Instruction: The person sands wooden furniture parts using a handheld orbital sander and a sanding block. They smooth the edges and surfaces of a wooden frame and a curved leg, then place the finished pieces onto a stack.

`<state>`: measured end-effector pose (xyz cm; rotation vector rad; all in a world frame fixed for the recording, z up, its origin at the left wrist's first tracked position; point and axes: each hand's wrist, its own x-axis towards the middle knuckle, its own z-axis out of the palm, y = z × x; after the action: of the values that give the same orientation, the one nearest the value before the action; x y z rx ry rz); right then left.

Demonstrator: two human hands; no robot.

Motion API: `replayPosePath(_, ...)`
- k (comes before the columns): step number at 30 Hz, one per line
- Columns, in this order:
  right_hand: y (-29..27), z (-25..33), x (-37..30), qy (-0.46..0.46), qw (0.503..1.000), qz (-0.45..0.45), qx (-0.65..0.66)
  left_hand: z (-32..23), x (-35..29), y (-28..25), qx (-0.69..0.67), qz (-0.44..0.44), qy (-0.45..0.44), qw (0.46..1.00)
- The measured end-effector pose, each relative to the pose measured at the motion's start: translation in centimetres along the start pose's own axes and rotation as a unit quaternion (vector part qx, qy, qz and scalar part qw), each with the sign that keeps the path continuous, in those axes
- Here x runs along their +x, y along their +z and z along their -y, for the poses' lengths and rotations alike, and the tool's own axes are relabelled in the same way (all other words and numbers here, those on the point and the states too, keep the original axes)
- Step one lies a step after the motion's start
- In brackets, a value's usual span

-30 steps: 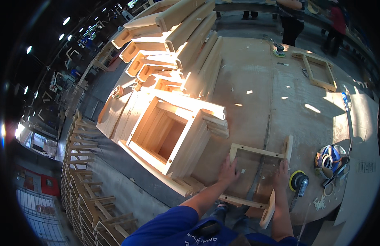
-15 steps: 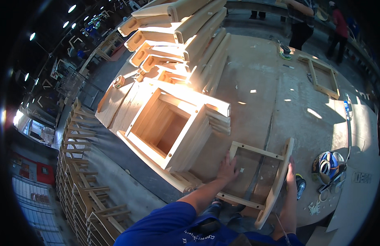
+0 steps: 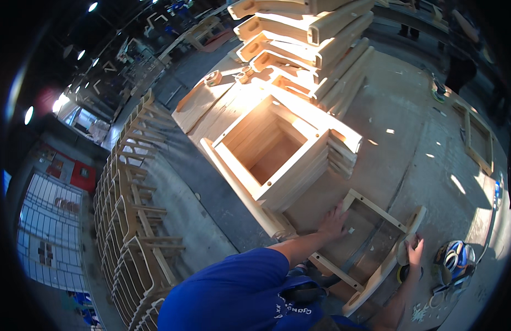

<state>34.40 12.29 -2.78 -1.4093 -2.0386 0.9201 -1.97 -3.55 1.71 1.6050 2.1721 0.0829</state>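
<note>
A row of wooden chair frames [image 3: 135,220] stands far left, and a stack of square wooden frames [image 3: 277,149] sits mid-table. Just right of the stack, the left hand [image 3: 334,222] presses flat, fingers spread, on a wooden chair frame [image 3: 377,243] lying on the worktable [image 3: 410,138]. The right hand [image 3: 414,251] clasps the frame's far rail, beside a blue-and-white power tool [image 3: 455,262].

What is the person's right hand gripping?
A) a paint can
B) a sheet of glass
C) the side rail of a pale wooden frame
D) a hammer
C: the right hand closes over the raised side rail of the wooden frame, while the left hand lies flat by its far corner.
</note>
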Motion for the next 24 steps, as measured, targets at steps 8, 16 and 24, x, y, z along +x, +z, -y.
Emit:
replayPosePath(8, 3.6, 3.4, -1.0, 0.085, 0.938, -0.117, -0.314, 0.0, -0.5, 0.0, -0.023, -0.026, 0.016, 0.999)
replayPosePath(16, 5.1, 6.2, -8.1, 0.23, 0.959, -0.096, -0.138, 0.0, -0.1, -0.1, -0.018, -0.011, 0.015, 1.0)
replayPosePath(24, 5.5, 6.7, -7.5, 0.256, 0.95, -0.096, -0.152, 0.3, -0.1, -0.5, -0.036, 0.006, 0.02, 0.999)
